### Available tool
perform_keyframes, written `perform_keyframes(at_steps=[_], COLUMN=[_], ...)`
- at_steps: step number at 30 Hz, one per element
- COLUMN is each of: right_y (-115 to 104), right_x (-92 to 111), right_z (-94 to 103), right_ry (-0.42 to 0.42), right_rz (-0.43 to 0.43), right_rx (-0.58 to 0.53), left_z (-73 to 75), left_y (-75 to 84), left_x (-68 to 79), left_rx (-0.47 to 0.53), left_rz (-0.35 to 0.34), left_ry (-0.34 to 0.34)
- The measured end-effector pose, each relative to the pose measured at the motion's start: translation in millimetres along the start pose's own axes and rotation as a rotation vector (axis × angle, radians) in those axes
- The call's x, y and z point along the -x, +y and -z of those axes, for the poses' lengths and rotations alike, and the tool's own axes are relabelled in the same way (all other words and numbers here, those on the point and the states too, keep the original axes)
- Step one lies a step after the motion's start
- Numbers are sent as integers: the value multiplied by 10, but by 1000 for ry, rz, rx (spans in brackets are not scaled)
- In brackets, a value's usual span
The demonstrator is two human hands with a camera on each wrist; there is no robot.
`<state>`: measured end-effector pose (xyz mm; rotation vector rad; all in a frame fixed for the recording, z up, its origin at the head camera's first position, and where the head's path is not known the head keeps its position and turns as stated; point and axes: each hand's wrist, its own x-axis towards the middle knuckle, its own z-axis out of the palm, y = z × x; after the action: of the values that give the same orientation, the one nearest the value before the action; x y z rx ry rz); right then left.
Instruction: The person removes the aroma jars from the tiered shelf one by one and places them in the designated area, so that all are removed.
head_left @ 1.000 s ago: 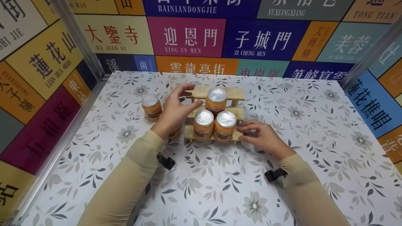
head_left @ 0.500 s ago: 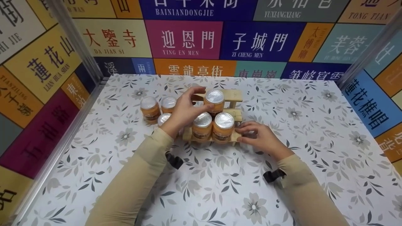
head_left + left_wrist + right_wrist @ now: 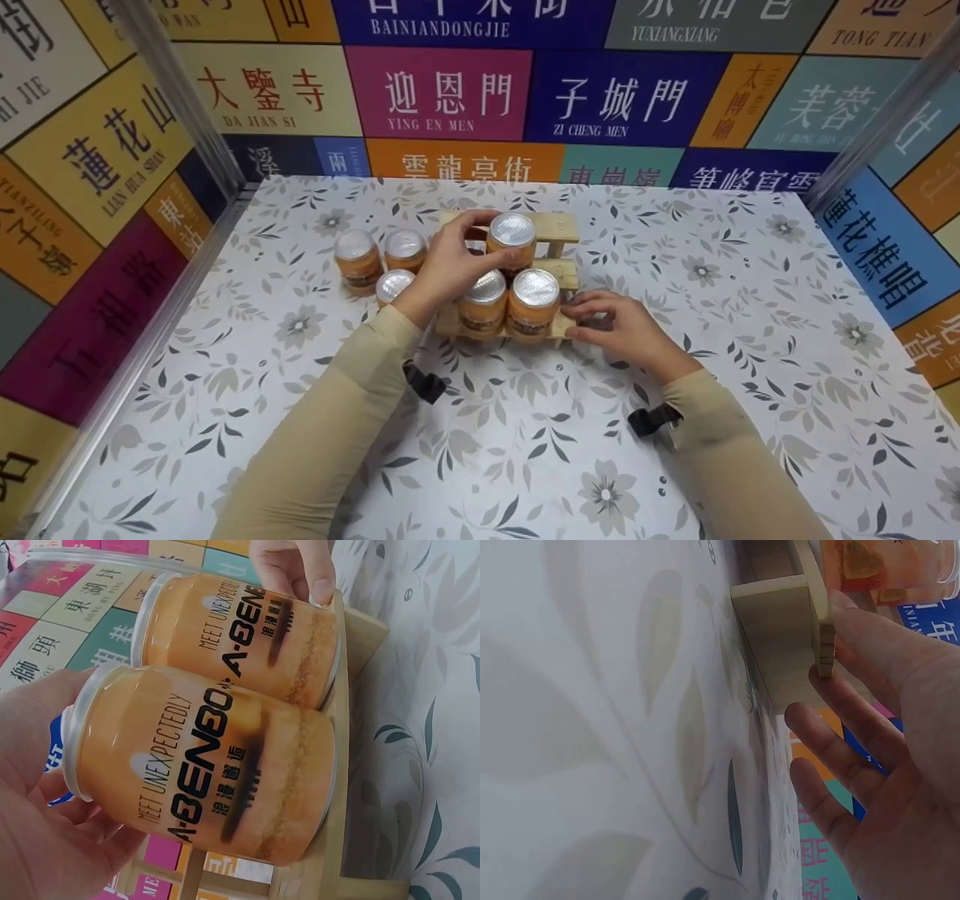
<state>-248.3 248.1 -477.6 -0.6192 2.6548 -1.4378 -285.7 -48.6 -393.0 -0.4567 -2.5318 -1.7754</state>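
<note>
A stepped wooden display rack [image 3: 559, 226] stands on the table, bearing three clear jars with silvery lids and orange contents. My left hand [image 3: 455, 259] grips the upper jar [image 3: 513, 231] on the middle step, thumb in front and fingers behind its left side. In the left wrist view that grip is partly hidden behind the lower-left jar [image 3: 202, 765]. Beside it on the lowest step stands the lower-right jar [image 3: 534, 304]. My right hand [image 3: 626, 328] pinches the right end of the lowest step [image 3: 825, 630], thumb above and forefinger below.
Left of the rack several more jars stand on the table: one far left [image 3: 358, 261], one behind [image 3: 405, 250], and one partly covered by my left hand [image 3: 394, 285]. The floral tablecloth [image 3: 495, 450] reaches back to a wall of colourful Chinese place-name panels [image 3: 442, 94].
My left hand has moved right, from the rack's left end to around the upper jar, uncovering jars on the left. My right hand stays at the rack's end.
</note>
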Motion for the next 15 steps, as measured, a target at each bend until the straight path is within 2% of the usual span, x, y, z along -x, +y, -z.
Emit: perform_keyframes(at_steps=[10, 15], right_y=[-5, -18], right_x=[-3, -7], right_z=[4, 25], right_ry=[-5, -12], right_rz=[-20, -24], right_rx=[25, 16], left_z=[-27, -4], left_y=[-31, 8], left_x=[-10, -3], left_rx=[57, 135], left_rz=[2, 3], left_ry=[23, 54])
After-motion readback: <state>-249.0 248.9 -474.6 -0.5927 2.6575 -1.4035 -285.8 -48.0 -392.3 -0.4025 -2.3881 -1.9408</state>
